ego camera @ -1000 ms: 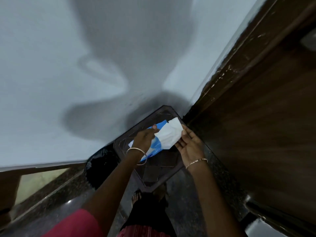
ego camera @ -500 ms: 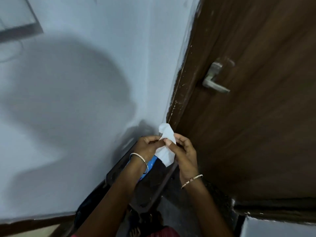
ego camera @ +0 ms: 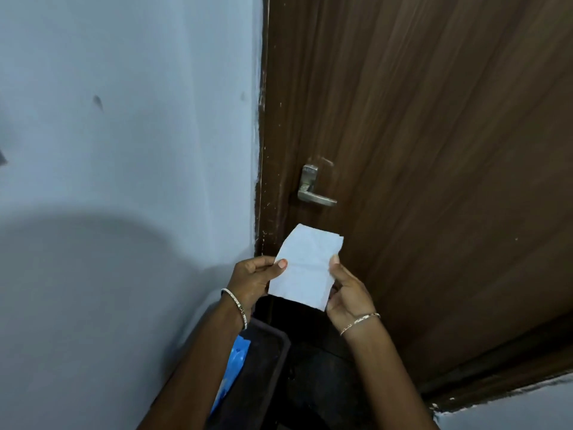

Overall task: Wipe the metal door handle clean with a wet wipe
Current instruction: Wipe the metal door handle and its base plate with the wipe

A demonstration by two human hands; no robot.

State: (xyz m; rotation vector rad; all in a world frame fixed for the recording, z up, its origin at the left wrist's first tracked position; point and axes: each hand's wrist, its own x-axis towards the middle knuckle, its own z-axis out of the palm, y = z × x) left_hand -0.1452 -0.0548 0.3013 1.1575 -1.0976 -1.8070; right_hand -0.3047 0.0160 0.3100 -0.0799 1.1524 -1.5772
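A white wet wipe (ego camera: 305,268) is spread flat between both hands, below the metal door handle (ego camera: 313,189). My left hand (ego camera: 255,279) pinches its left edge with thumb and fingers. My right hand (ego camera: 347,291) pinches its right edge. The silver lever handle sits on the brown wooden door (ego camera: 434,150), a short way above the wipe and apart from it.
A pale blue wall (ego camera: 124,135) fills the left side and meets the door frame. Below my left forearm a dark tray (ego camera: 266,367) holds a blue wipes packet (ego camera: 232,367). A wall edge shows at the lower right.
My view has risen from the tray to the door. The wipe, pulled from the blue packet, was lifted and has been unfolded flat between both hands.
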